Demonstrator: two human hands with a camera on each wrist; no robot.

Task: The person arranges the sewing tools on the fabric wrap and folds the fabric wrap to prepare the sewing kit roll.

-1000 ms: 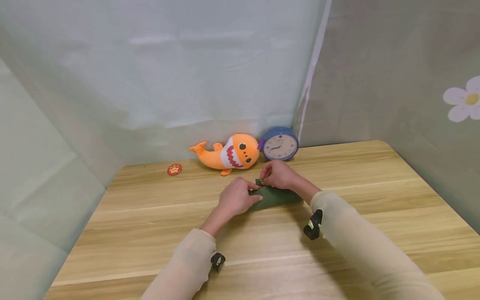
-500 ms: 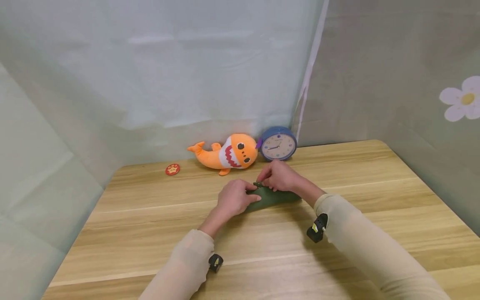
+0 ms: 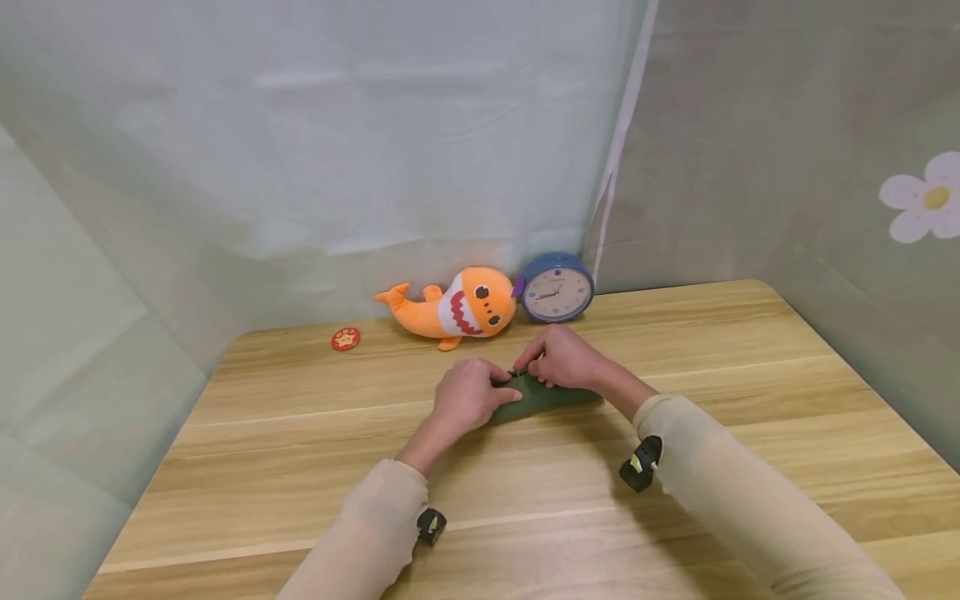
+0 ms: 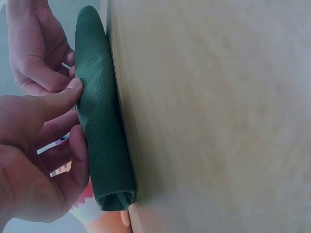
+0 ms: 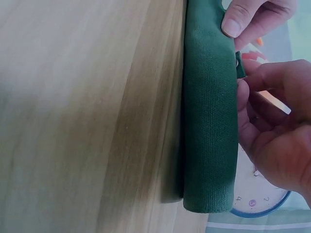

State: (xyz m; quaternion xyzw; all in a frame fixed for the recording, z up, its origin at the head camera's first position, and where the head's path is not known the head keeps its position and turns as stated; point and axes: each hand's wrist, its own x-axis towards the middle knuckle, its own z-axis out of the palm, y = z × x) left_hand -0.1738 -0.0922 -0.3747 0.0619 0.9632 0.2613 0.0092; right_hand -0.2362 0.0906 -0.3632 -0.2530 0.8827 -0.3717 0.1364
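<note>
A rolled-up dark green canvas pouch (image 3: 551, 402) lies on the wooden table, its long side running left to right. My left hand (image 3: 463, 393) grips its left part, thumb on the near side and fingers behind. At the upper edge, my right hand (image 3: 567, 358) pinches near a small green snap tab (image 5: 240, 65). Seen from the left wrist, the roll (image 4: 103, 111) has a folded opening at its lower end. Part of the tab is hidden by the fingers.
Behind the hands, an orange plush shark (image 3: 457, 308) and a blue round clock (image 3: 557, 288) stand against the curtain (image 3: 450, 150). A red round badge (image 3: 346, 339) lies at the back left of the wooden table (image 3: 300, 467).
My right hand has come slightly down and toward me, and the tab that stood up is now folded lower against the roll. My left hand has kept its grip.
</note>
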